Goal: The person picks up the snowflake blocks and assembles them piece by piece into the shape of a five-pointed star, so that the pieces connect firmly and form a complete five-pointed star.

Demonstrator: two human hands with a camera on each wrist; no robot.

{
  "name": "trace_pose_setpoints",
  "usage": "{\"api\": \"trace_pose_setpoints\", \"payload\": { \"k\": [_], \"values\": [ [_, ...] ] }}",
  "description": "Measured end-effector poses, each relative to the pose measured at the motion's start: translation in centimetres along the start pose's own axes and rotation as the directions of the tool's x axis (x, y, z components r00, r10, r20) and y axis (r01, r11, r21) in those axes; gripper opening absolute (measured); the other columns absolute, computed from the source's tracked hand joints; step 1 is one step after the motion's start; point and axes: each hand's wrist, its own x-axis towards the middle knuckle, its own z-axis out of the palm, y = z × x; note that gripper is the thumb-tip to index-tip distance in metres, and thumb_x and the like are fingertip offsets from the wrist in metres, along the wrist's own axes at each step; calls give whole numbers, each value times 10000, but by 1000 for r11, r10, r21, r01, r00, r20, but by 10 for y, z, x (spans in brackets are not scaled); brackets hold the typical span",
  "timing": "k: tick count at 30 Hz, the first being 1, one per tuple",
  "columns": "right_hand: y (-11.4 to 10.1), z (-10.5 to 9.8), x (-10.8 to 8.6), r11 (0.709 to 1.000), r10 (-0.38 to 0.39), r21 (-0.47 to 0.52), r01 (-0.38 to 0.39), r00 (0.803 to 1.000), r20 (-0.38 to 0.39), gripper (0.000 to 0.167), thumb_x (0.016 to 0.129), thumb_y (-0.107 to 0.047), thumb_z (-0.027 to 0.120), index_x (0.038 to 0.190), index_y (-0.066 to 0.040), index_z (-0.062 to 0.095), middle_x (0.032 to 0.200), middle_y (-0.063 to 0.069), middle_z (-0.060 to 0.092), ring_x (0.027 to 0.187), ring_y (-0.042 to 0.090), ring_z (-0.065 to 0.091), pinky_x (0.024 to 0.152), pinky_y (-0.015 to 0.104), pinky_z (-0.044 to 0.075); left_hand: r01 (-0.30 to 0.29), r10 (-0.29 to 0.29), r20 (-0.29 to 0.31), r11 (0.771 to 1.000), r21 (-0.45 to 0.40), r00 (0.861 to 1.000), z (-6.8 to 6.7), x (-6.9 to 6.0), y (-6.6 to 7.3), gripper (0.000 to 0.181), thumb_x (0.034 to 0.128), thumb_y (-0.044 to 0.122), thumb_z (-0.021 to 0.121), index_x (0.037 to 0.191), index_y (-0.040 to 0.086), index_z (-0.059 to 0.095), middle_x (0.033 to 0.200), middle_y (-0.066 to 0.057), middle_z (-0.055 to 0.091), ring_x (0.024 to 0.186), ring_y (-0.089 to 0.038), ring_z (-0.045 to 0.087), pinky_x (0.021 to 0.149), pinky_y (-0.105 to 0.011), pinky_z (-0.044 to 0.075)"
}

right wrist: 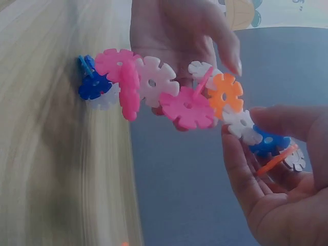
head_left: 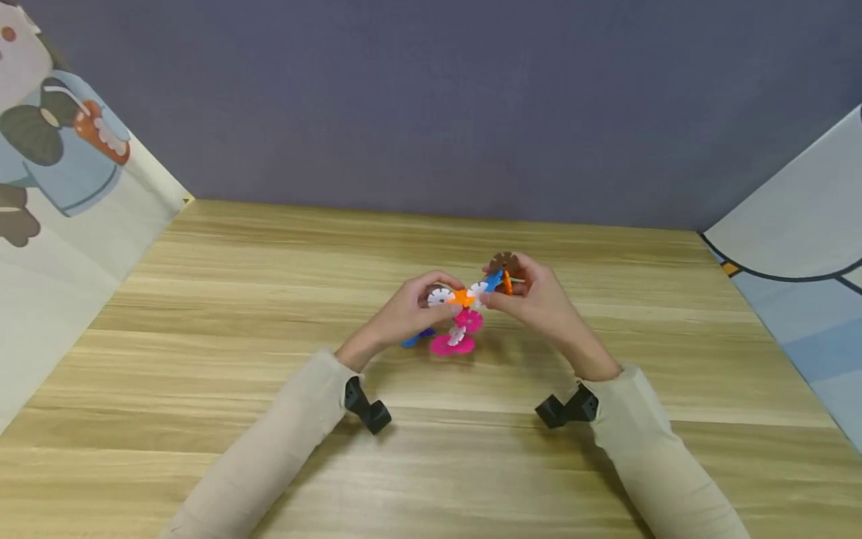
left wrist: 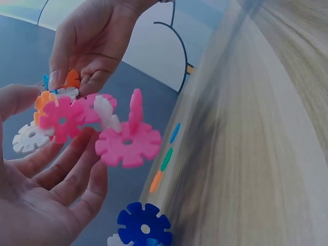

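Both hands hold one joined chain of notched flower discs above the table. My left hand [head_left: 414, 307] has its fingers curled round the chain's left part, by a white disc [head_left: 441, 297] and an orange disc [right wrist: 225, 96]. Thumb and fingers of my right hand [head_left: 545, 299] pinch the white disc [right wrist: 242, 126] beside the orange one; a blue disc [right wrist: 269, 142], an orange disc [right wrist: 278, 159] and a brown disc [head_left: 503, 263] lie within that hand. Pink discs [left wrist: 128, 144] and a white one [right wrist: 152, 82] hang below the left hand.
Dark blue discs [left wrist: 144, 225] are near the left hand, low by the table; whether they join the chain I cannot tell. Blue, green [left wrist: 166, 159] and orange pieces show beyond in the left wrist view. A grey wall [head_left: 444, 105] stands behind the wooden table [head_left: 444, 464].
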Motion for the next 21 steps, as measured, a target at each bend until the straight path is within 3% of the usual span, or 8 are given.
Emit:
{"api": "trace_pose_setpoints", "payload": {
  "k": [4, 14, 21],
  "values": [
    [-3, -2, -1, 1000, 17, 8, -17, 1000, -17, 418, 847, -56, 685, 1225, -5, 514, 1156, 160, 566, 834, 136, 653, 736, 249, 570, -8, 8, -13, 1000, -27, 1000, -1, 0, 1, 325, 963, 115, 512, 1246, -45, 504, 1176, -187, 584, 927, -196, 623, 808, -405, 566],
    [-4, -4, -2, 999, 32, 39, -30, 999, -42, 412, 852, -49, 675, 1222, 13, 503, 1115, 133, 553, 823, 125, 651, 738, 250, 577, -6, 3, -59, 999, -44, 998, 2, 1, 2, 323, 930, 70, 547, 1222, -63, 509, 1111, -208, 594, 1012, -424, 612, 804, -333, 566],
    [-6, -4, -2, 997, 67, 53, -64, 996, -55, 419, 863, -56, 667, 1238, 10, 494, 1146, 132, 542, 823, 107, 662, 744, 255, 578, -39, 37, -128, 999, -16, 991, 0, 0, 0, 318, 915, 45, 557, 1203, -87, 531, 1110, -262, 612, 979, -450, 615, 830, -527, 538]
  ]
}}
